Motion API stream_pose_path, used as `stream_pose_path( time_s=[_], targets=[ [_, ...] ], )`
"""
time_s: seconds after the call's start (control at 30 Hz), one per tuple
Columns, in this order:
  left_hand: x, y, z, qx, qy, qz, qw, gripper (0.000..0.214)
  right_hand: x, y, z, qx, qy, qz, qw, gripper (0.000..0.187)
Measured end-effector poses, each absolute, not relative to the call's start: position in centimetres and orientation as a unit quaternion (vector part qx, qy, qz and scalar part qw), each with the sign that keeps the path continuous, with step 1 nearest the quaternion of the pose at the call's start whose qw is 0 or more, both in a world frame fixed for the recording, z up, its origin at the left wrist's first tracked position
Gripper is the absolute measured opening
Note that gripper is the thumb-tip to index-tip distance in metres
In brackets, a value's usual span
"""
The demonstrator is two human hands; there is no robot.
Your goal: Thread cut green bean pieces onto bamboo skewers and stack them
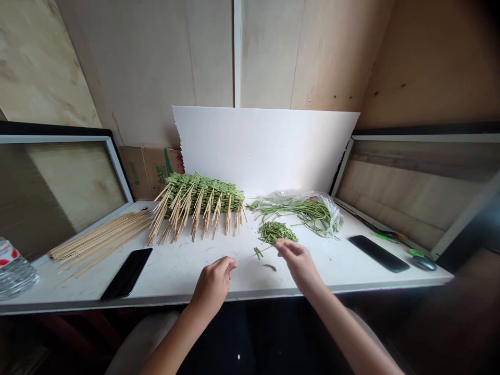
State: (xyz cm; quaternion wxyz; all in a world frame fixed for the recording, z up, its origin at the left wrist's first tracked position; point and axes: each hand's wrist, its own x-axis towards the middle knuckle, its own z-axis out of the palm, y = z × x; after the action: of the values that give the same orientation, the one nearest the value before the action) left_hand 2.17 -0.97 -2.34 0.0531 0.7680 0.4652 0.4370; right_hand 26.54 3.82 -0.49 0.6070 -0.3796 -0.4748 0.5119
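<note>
My right hand (294, 255) pinches one end of a thin wooden skewer (269, 248), beside a pile of cut green bean pieces (276, 232). Short bean pieces (258, 253) sit at the skewer, seemingly threaded on it. A loose bean piece (270, 267) lies on the white table just below. To the left, my left hand (214, 281) is closed above the table's front part, thumb and forefinger together; whether anything is between them is hidden. Finished skewers of bean pieces (207, 190) are stacked at the back, their bare sticks pointing forward.
Bare skewers (103, 237) lie at the left, near a black phone (127, 273) and a water bottle (15, 271). Long beans (312, 211) spill from a clear plastic bag (332, 211). Another dark phone (378, 253) and a mouse (424, 263) are at the right. A white board (265, 148) stands behind.
</note>
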Motion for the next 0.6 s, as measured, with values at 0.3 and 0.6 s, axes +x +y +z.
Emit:
stream_pose_path(
  time_s=[0.3, 0.6],
  targets=[
    [2.4, -1.4, -1.3, 0.747, 0.482, 0.457, 0.043, 0.024, 24.3, 2.3, -0.7, -0.36, -0.501, 0.533, 0.579, 0.025],
    [1.8, -0.9, -1.7, 0.721, 0.515, 0.458, 0.071, 0.029, 26.0, 3.3, -0.1, -0.36, -0.505, 0.54, 0.569, 0.03]
  ],
)
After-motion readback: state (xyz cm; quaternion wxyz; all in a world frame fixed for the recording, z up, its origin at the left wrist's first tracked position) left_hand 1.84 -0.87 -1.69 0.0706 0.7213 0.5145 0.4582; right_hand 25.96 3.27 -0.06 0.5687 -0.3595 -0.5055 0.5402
